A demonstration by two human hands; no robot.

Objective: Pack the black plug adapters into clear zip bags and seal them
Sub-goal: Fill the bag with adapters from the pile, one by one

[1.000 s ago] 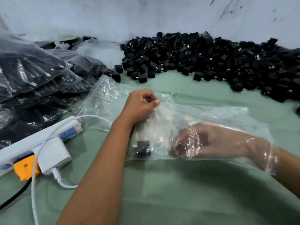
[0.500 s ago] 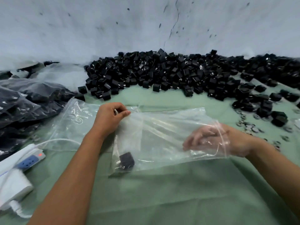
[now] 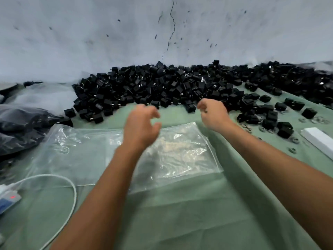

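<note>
My left hand (image 3: 139, 126) and right hand (image 3: 212, 114) hang loosely curled, holding nothing, above the soft green cloth (image 3: 180, 213). The crinkly, glossy clear zip bag (image 3: 180, 152) lies flat just below my fingertips; the heap of boxy matte-black plug adapters (image 3: 162, 83) sits just beyond them. No lettering is readable.

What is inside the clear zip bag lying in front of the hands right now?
The clear zip bag looks flat and see-through, with green cloth showing beneath. No adapter shows inside it; the left forearm covers its left part, so that area is unknown.
</note>
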